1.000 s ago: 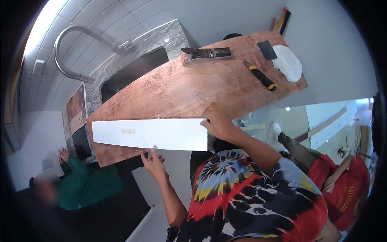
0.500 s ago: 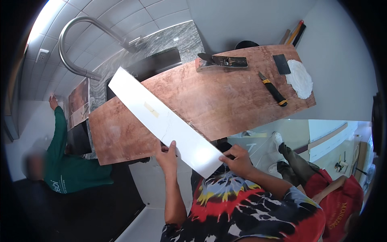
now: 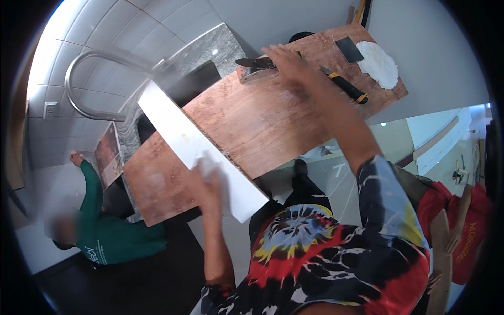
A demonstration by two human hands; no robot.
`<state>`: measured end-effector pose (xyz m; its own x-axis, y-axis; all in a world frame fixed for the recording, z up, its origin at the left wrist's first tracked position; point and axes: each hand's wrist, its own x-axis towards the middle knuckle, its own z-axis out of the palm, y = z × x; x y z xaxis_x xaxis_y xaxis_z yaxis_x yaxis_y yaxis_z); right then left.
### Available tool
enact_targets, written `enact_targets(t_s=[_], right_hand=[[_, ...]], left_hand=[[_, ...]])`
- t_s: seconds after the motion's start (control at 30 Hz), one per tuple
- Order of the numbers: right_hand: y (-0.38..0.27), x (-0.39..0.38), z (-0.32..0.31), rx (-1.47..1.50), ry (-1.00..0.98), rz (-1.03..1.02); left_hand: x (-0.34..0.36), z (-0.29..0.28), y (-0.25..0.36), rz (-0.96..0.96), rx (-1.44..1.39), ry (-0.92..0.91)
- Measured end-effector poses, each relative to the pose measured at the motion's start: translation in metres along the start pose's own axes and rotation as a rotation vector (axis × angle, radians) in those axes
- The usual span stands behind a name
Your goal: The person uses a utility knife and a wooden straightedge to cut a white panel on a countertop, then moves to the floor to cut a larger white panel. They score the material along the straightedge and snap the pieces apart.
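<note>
A long white board [image 3: 178, 131] lies aslant across the reddish-brown wooden worktop [image 3: 252, 126], its near end jutting past the front edge towards me. My left hand [image 3: 207, 186], smeared by motion, is over the board's near half; its fingers cannot be made out. At the far side of the worktop, my right hand [image 3: 290, 65] reaches over a hand plane [image 3: 254, 75] and grips it, hiding much of its body. Right of that hand lies a black and yellow utility knife [image 3: 344, 85]. Beyond it are a dark flat rectangle [image 3: 348, 50] and a patch of white paste [image 3: 378, 64].
A curved metal faucet [image 3: 71, 89] and a dark sink [image 3: 197, 81] are behind the worktop. At left, a person in a green sweatshirt [image 3: 118, 244] reaches to the wall. A person in red [image 3: 470, 236] is at the right, by a long brown strip [image 3: 440, 262].
My right hand has left the near end of the white board and moved to the hand plane. My left hand has shifted from the board's edge onto its face. The view has turned somewhat.
</note>
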<state>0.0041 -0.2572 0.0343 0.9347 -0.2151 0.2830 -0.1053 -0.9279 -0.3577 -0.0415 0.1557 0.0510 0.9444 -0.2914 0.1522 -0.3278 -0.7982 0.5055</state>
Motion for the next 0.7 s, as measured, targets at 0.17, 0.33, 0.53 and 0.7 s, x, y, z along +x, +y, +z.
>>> enact_targets(t_s=[0.17,0.33,0.53,0.7], right_hand=[[-0.009,0.021,-0.007,0.043,-0.257,0.046],[-0.138,-0.067,0.005,0.183,0.159,0.237],[-0.246,-0.26,0.003,1.113,0.563,0.976],[-0.343,-0.344,0.078,1.334,0.845,1.323]], left_hand=[[-0.001,0.023,0.028,0.665,0.093,-0.197],[0.007,0.023,-0.034,0.786,-0.023,-0.353],[0.004,0.009,-0.064,0.857,-0.155,-0.38],[0.011,0.003,-0.067,0.92,-0.186,-0.418]])
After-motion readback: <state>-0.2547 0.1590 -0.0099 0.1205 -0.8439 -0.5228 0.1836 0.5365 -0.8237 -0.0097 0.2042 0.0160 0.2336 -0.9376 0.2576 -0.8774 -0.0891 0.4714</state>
